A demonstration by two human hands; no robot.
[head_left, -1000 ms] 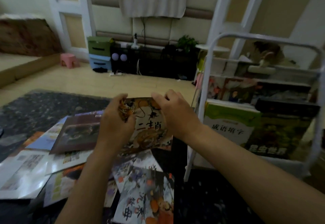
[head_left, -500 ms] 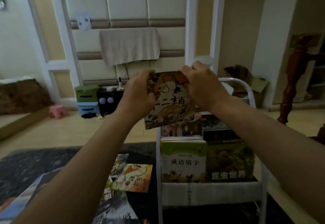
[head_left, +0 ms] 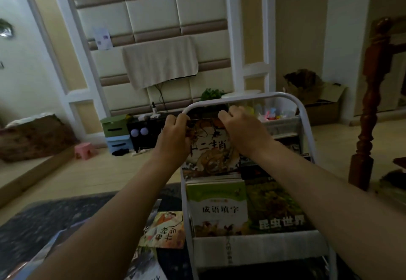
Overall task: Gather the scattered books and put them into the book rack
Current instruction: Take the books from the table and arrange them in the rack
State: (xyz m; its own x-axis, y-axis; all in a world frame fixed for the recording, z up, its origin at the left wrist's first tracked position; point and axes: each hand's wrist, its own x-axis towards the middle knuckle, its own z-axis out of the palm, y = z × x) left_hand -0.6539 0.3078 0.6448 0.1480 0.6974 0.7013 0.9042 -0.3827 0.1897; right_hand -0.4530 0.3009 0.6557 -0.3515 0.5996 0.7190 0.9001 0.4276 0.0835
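Rug (head_left: 55, 218) with scattered books (head_left: 163, 229) near left; left hand (head_left: 173, 139) and right hand (head_left: 241, 132) grip a picture book (head_left: 211, 154) at the rack (head_left: 307, 130); padded wall (head_left: 153, 4) far.

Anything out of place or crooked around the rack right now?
Yes: loose books lie skewed on the rug left of the rack, the orange book nearest its leg. The held book, gripped by the left hand and right hand at the rack, looks straight; no damage visible.

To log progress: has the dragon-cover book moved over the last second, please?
Yes. The dragon-cover book went from left of the white rack to inside its frame, behind the green book.
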